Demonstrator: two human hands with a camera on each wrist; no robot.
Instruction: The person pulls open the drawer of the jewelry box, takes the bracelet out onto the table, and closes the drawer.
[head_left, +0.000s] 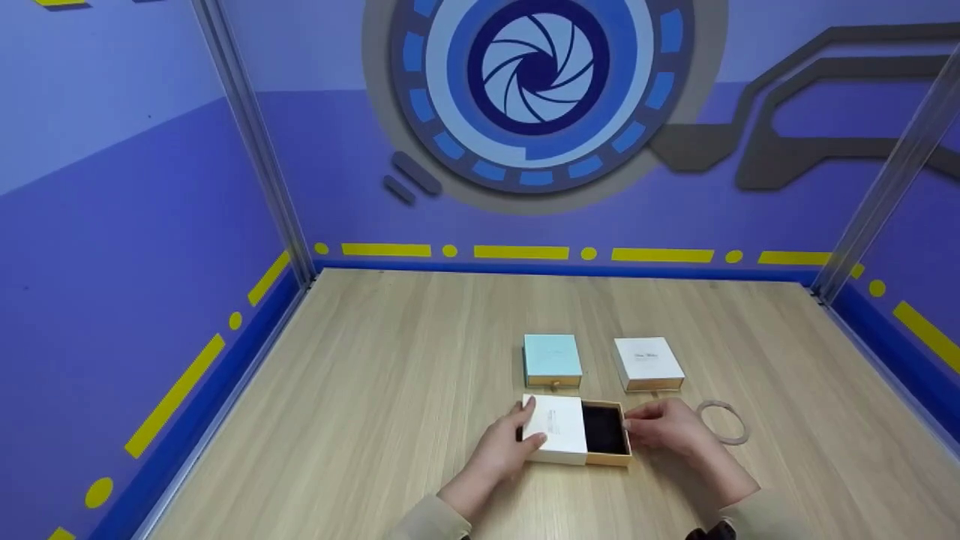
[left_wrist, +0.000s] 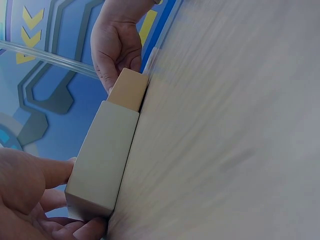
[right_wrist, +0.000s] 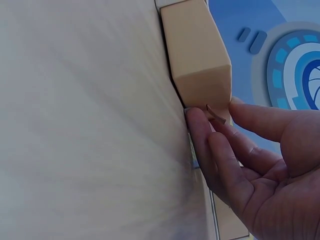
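A white drawer-style gift box (head_left: 559,435) lies on the table with its kraft-coloured drawer (head_left: 609,459) partly out to the right. Black lining (head_left: 602,430) shows inside the drawer. My left hand (head_left: 499,450) holds the white sleeve at its left end, thumb on the near part and fingers at the far part. At the drawer's right end, my right hand (head_left: 671,429) pinches the end wall between thumb and fingers. A small brown ribbon tab (right_wrist: 216,115) sticks out from that end, beside the fingers. In the left wrist view the sleeve (left_wrist: 102,155) covers most of the drawer.
Behind the held box stand a light-blue box (head_left: 552,358) and, right of it, another white box (head_left: 649,361). A pale ring-shaped bangle (head_left: 724,422) lies just right of my right hand. Blue printed panels (head_left: 525,172) enclose the wooden table (head_left: 360,390) at the back and sides.
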